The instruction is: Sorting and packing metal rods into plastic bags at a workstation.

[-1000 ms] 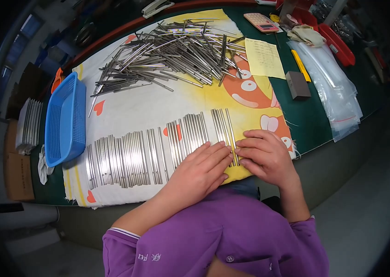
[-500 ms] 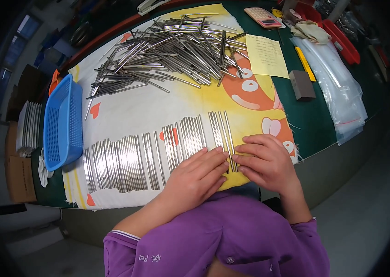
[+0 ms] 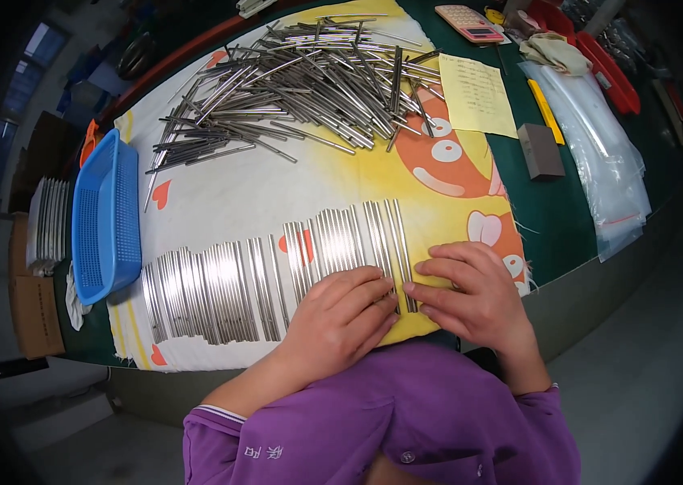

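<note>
A row of shiny metal rods (image 3: 224, 283) lies side by side on a printed cloth, roughly parallel, with small gaps between some groups. My left hand (image 3: 341, 315) rests over the lower ends of the rods near the right end of the row, its fingers bent and laid on them, covering those ends. At the row's right edge, my right hand (image 3: 475, 295) has its fingers apart, with the index fingertip touching the last rods (image 3: 404, 250). Neither hand lifts a rod. Farther back, a loose heap of similar rods (image 3: 301, 89) lies crisscrossed.
A blue plastic basket (image 3: 107, 218) stands at the left edge of the cloth (image 3: 220, 190). To the right are a yellow handwritten sheet (image 3: 479, 97), a grey-brown block (image 3: 541, 151), a yellow cutter (image 3: 546, 111), clear plastic bags (image 3: 608, 170), a pink calculator (image 3: 471, 23) and a red tray (image 3: 608, 73).
Some rods at the right end of the row sit closer together, leaving two slightly apart. My left fingers have drawn back and bent a little more. The whole view has shifted slightly.
</note>
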{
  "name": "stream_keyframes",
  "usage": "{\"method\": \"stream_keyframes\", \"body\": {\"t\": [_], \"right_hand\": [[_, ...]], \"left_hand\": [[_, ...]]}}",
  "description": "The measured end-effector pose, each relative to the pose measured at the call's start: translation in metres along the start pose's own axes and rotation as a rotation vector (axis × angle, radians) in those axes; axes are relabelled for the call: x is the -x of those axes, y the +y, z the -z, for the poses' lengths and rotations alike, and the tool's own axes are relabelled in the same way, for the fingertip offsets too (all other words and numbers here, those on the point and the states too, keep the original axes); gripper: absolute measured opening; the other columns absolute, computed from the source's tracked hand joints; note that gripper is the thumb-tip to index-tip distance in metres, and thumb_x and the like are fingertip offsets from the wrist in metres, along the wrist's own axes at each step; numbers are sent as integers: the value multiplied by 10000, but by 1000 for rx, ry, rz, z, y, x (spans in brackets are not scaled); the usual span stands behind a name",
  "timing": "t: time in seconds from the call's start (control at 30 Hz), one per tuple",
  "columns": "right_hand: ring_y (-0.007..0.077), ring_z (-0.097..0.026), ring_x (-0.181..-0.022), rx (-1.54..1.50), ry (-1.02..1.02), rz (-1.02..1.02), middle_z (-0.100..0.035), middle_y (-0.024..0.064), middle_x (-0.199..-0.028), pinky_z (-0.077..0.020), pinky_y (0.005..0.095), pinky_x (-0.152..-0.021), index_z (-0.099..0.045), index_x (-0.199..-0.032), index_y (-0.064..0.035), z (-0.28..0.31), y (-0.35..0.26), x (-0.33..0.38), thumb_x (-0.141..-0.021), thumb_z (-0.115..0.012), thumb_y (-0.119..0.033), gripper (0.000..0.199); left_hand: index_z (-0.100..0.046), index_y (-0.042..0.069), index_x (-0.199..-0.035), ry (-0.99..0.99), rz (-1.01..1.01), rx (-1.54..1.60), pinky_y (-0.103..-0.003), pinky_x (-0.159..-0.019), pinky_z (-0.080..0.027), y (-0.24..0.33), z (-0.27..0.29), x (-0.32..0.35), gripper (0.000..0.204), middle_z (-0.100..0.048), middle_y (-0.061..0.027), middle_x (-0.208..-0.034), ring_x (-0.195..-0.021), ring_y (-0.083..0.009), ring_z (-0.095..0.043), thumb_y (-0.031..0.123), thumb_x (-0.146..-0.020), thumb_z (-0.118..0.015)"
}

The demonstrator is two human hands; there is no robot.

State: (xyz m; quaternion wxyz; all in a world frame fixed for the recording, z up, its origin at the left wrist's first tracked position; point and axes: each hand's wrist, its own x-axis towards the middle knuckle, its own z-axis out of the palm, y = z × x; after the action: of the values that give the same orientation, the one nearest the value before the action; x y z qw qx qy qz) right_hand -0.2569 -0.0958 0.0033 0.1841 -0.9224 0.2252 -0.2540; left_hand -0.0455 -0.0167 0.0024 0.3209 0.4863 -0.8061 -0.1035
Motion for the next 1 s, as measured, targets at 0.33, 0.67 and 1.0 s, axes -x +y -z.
{"method": "stream_keyframes", "body": {"t": [0.33,0.67,1.0], "right_hand": [[266,-465,-1219,35,-195,33,-544,17,-1251,-394,440,-995,-624,-1151,-138,6,-12,-12,-749,-690,-190,411],[314,-307,-1350,-67,-549,146,-365,96,-1442,-248,488,-1102,-429,-1366,-104,-16,-33,-44,-728,-700,-359,739],[360,-194,-1393,-29,-673,377,-256,127,-1500,-155,505,-1126,-361,-1415,-160,-62,-68,-97,-665,-690,-542,904]], "left_hand": [[-647,57,-863,92,27,19,-335,-719,-478,-3,1,1,182,-629,-54,-905,-909,-223,-626,105,-706,-728],[-636,36,-907,143,166,16,-386,-866,-494,-6,28,54,183,-632,-80,-988,-981,-260,-620,95,-747,-705],[-621,25,-987,276,460,-200,-429,-942,-443,-19,82,141,224,-595,-99,-1135,-1151,-320,-537,133,-797,-667]]}}
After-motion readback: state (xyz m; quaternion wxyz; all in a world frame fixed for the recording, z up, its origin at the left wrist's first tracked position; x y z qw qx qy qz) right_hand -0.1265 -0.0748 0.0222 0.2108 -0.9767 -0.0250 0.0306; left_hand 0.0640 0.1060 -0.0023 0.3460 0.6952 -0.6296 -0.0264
